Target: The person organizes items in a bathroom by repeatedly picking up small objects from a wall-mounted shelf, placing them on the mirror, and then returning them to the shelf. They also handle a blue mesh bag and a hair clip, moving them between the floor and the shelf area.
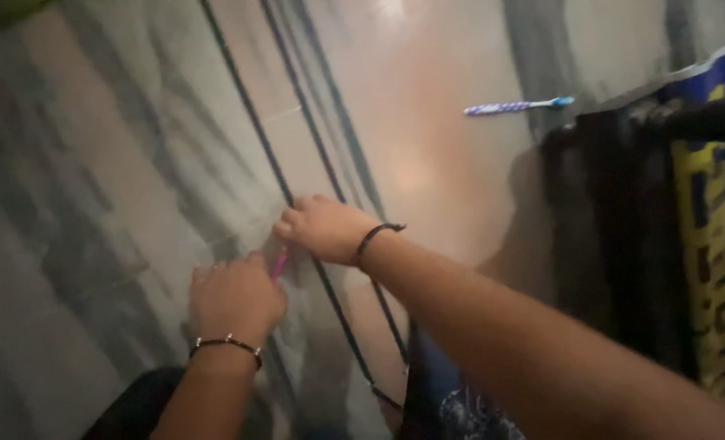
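My left hand (234, 297) is closed low on the marble floor, with a thin pink stick-like object (279, 264) poking out past its knuckles. A beaded bracelet circles that wrist. My right hand (323, 228) reaches in from the right with its fingers curled down onto a dark cord (257, 130) that runs diagonally across the floor. It wears a black band on the wrist. The two hands lie close together, almost touching at the pink object. What the right fingers pinch is hidden.
Other dark cords (322, 122) run alongside the first. A blue-and-white toothbrush (513, 106) lies on the floor at the upper right. A dark frame with a blue and yellow panel (705, 244) fills the right side.
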